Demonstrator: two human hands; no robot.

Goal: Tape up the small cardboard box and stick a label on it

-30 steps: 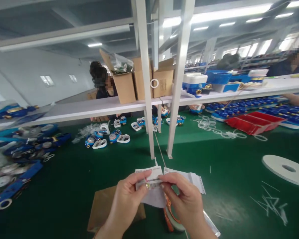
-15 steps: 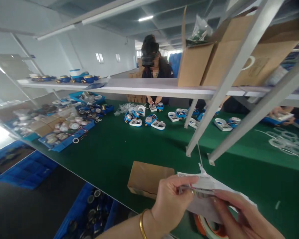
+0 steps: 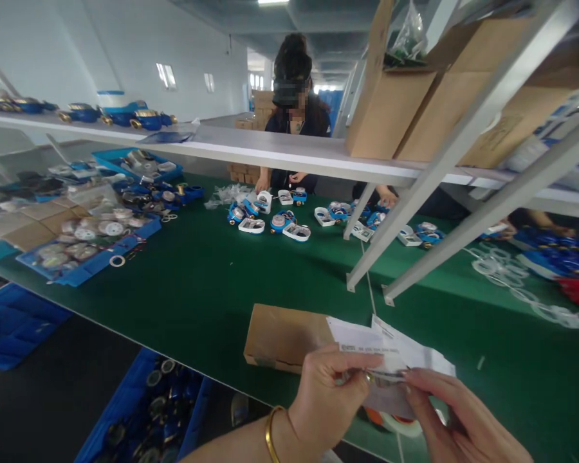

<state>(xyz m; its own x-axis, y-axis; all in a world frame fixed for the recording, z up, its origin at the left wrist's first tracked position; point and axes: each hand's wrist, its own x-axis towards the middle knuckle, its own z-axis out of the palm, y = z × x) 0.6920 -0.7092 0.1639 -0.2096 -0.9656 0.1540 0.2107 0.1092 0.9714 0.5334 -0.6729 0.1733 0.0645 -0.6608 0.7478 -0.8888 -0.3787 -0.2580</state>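
Note:
In front of me, white printed paper (image 3: pixel 398 357) is pinched between both of my hands, with two leaves fanning out beyond the fingers. My left hand (image 3: pixel 330 392), wearing a gold bracelet and a ring, has thumb and index finger closed on the paper's left side. On the opposite side my right hand (image 3: pixel 456 411) grips it with thumb and fingertips. A thin dark edge runs between the fingertips; what it is cannot be made out. Beneath the hands, an orange and white tape roll (image 3: pixel 400 424) is partly hidden. A brown cardboard box (image 3: pixel 284 337) lies beside my left hand.
Blue-and-white meters (image 3: pixel 282 222) stand farther back on the green table (image 3: pixel 197 270). A blue tray (image 3: pixel 91 263) of round parts lies left, white rings (image 3: pixel 502 267) right. Slanted metal posts (image 3: pixel 395 257) support a shelf (image 3: pixel 270 145). A co-worker (image 3: pixel 294 122) stands opposite.
My view has shifted, and the paper's two leaves now spread farther apart beyond my fingers. Both hands keep their pinch. The co-worker's hands opposite have moved apart.

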